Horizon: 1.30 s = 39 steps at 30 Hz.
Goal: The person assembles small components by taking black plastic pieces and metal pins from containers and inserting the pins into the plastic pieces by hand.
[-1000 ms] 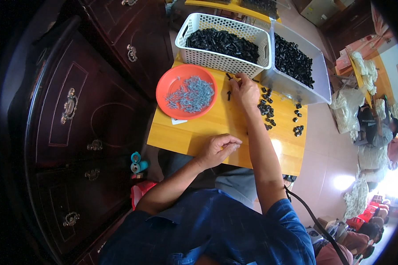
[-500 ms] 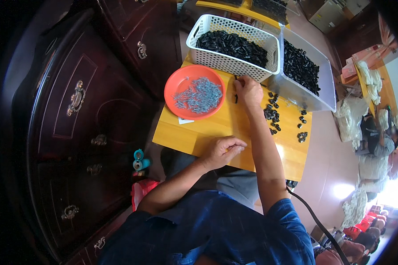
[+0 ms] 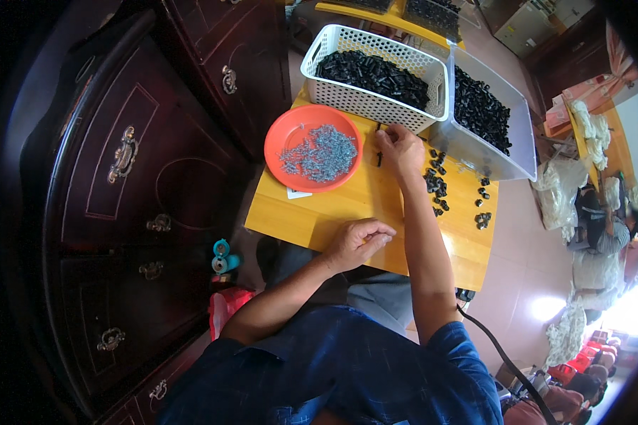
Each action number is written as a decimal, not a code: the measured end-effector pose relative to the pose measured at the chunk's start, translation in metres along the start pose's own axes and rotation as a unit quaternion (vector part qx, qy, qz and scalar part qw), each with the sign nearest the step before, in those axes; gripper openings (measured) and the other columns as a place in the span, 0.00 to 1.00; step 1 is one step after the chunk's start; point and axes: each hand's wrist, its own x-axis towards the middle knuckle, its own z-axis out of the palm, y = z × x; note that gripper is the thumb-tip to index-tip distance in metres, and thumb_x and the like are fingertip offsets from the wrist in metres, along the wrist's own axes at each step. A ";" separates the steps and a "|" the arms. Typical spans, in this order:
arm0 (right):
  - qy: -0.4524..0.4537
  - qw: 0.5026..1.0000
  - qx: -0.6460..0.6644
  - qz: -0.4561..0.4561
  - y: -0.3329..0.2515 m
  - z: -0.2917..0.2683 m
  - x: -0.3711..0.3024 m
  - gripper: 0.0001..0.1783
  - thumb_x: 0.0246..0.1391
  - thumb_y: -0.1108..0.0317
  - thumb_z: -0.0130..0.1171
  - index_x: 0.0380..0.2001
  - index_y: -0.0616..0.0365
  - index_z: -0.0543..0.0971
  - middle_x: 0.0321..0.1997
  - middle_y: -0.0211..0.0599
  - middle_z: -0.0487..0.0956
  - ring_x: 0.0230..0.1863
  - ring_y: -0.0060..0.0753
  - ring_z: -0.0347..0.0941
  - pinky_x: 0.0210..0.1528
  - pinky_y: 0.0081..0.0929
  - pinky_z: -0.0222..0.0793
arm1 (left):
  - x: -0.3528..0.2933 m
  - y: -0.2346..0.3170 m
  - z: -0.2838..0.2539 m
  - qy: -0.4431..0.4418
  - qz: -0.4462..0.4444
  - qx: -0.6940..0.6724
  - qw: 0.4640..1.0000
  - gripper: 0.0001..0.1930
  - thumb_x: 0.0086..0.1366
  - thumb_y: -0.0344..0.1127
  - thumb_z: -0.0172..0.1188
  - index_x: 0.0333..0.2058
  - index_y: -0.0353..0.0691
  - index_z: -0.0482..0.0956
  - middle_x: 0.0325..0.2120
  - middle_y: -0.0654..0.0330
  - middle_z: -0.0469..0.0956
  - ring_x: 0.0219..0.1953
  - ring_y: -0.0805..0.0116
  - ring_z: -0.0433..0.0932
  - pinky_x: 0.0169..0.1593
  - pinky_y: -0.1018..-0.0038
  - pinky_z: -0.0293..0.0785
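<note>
On the yellow table, my right hand (image 3: 403,152) is lowered just in front of the white perforated basket (image 3: 376,100). Its fingers are bent and drawn together at some small black parts (image 3: 379,157); anything pinched in them is hidden. By the table's near edge rests my left hand (image 3: 360,244), loosely curled, with a gap between thumb and forefinger and nothing visible in it. Between the basket and my left arm lies an orange-red plate (image 3: 275,157) heaped with small silvery screws (image 3: 326,154). Loose black pieces (image 3: 437,185) are scattered right of my right wrist.
Black parts fill the white basket and a translucent bin (image 3: 521,134) to its right. Dark wooden drawers (image 3: 120,205) stand close on the left. A black cable (image 3: 500,343) hangs past the table's right corner. Other people (image 3: 613,230) sit farther right.
The fingertips of my right hand have shifted slightly toward me and more of the small black parts shows beside them. My left hand stays in place.
</note>
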 end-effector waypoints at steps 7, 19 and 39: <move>-0.025 0.999 0.003 0.024 0.011 -0.020 -0.047 0.16 0.53 0.54 0.66 0.38 0.54 0.84 0.30 0.39 0.86 0.33 0.42 0.83 0.38 0.36 0.77 | -0.001 -0.001 -0.003 -0.013 0.013 0.011 1.000 0.07 0.71 0.26 0.57 0.44 0.33 0.81 0.34 0.61 0.82 0.38 0.76 0.81 0.44 0.78 0.77; -0.033 0.999 0.001 -0.017 -0.001 -0.002 -0.039 0.18 0.53 0.54 0.65 0.43 0.53 0.82 0.33 0.41 0.86 0.35 0.48 0.83 0.40 0.42 0.78 | -0.001 0.003 -0.003 -0.008 -0.003 0.012 1.000 0.08 0.70 0.28 0.58 0.44 0.34 0.82 0.34 0.59 0.84 0.37 0.73 0.83 0.43 0.75 0.78; 0.004 1.000 -0.020 0.001 -0.009 0.010 -0.023 0.20 0.56 0.49 0.64 0.43 0.52 0.84 0.32 0.41 0.86 0.35 0.46 0.83 0.40 0.40 0.76 | 0.000 0.002 -0.001 -0.008 -0.004 0.014 1.000 0.07 0.70 0.27 0.58 0.43 0.35 0.82 0.34 0.58 0.83 0.37 0.72 0.82 0.42 0.74 0.79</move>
